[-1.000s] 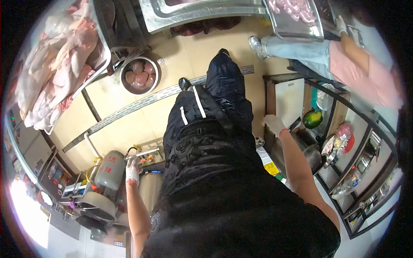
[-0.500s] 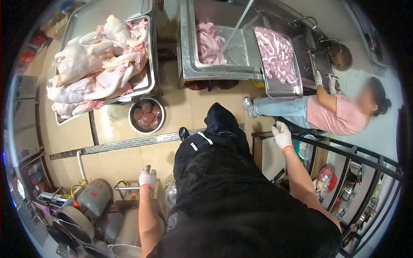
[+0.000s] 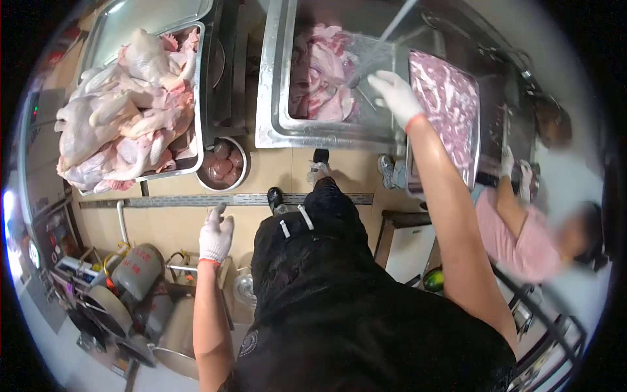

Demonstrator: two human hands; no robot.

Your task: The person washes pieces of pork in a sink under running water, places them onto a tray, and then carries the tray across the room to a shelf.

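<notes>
My right hand (image 3: 394, 95), in a white glove, is stretched out over the steel sink (image 3: 274, 124), fingers spread and holding nothing. Water runs into the sink just beside it onto pink meat pieces (image 3: 323, 72). A tray of sliced meat (image 3: 447, 108) rests on the sink's right edge, right of that hand. My left hand (image 3: 215, 235), also gloved, hangs open and empty at my side above the floor, near a grey gas cylinder (image 3: 136, 269). I wear a black apron (image 3: 326, 294).
A tray of whole raw chickens (image 3: 124, 108) stands at the left. A steel bowl of dark meat (image 3: 223, 166) sits on the floor below it. A person in a pink shirt (image 3: 522, 238) crouches at the right beside a metal rack (image 3: 548, 326). A floor drain grate (image 3: 196, 200) crosses the tiles.
My right hand has lifted from beside the rack and reached forward over the sink. The left hand has opened and risen slightly. The view has shifted closer to the sink.
</notes>
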